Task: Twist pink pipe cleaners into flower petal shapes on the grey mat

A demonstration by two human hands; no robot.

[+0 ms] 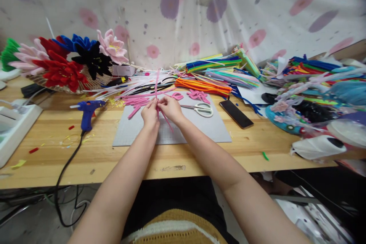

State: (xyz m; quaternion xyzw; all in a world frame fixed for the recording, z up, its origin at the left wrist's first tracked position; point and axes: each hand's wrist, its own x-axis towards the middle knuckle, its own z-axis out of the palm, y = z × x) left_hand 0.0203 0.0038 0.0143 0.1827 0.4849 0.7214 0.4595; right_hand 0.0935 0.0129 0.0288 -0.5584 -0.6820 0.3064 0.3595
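Note:
Over the grey cutting mat [137,133], my left hand [150,112] and my right hand [170,108] meet with fingers closed on pink pipe cleaners [157,82]. One strand stands up above the fingers, and another end slants down below the right hand. Exactly how the strands cross is hidden by my fingers. Cut pink pipe cleaner pieces [137,101] lie left of my hands on the mat. Behind and to the right are bent pink loops [197,95]. White-handled scissors [203,109] rest just right of my right hand.
A blue glue gun [87,112] with its cord lies left, near a white power strip [20,129]. Fuzzy flowers [65,72] fill a basket behind it. Bundled pipe cleaners [203,85] line the back. A phone [236,113] and a white thread spool [317,147] lie right.

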